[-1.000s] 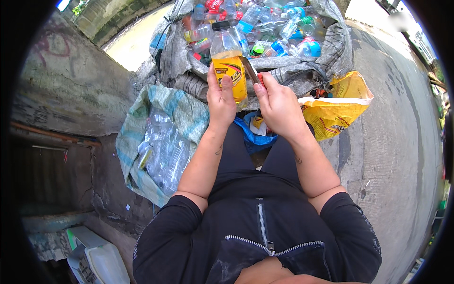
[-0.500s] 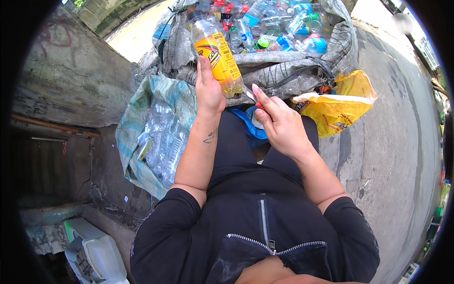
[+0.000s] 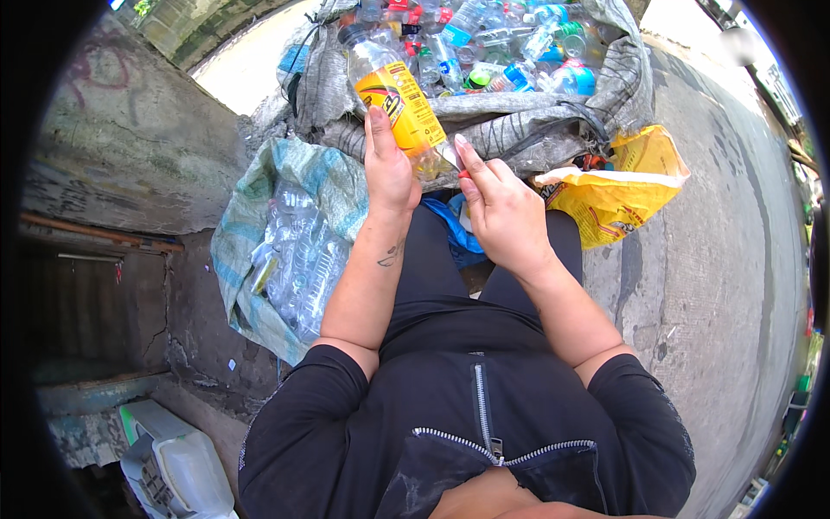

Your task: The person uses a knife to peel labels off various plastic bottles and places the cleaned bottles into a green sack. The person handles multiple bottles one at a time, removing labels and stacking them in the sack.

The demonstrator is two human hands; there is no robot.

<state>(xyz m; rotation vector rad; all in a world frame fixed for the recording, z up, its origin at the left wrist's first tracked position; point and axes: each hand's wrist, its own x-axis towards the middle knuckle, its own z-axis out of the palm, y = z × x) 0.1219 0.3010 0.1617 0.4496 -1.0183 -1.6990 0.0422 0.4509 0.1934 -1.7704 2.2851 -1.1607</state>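
My left hand (image 3: 393,169) is closed around a clear plastic bottle (image 3: 369,54) with a yellow and red label (image 3: 406,108). The bottle is tilted, its dark cap (image 3: 351,33) at the upper left and its base toward my right hand. A small knife (image 3: 450,156) is gripped in my right hand (image 3: 508,212); its short blade lies against the label's lower right edge, and a bit of red handle shows by the fingers. Whether the blade has gone under the label, I cannot tell. Most of the handle is hidden in my palm.
A large grey sack (image 3: 627,82) full of plastic bottles stands ahead. At left, a pale green and blue sack (image 3: 242,225) holds clear bottles. A yellow bag (image 3: 627,195) stands at right, and a blue bag (image 3: 462,238) lies between my legs. A concrete wall (image 3: 130,130) rises at left.
My right hand has moved slightly left and up, bringing the knife blade closer against the label's edge. The bottle has shifted a little, still in my left hand.
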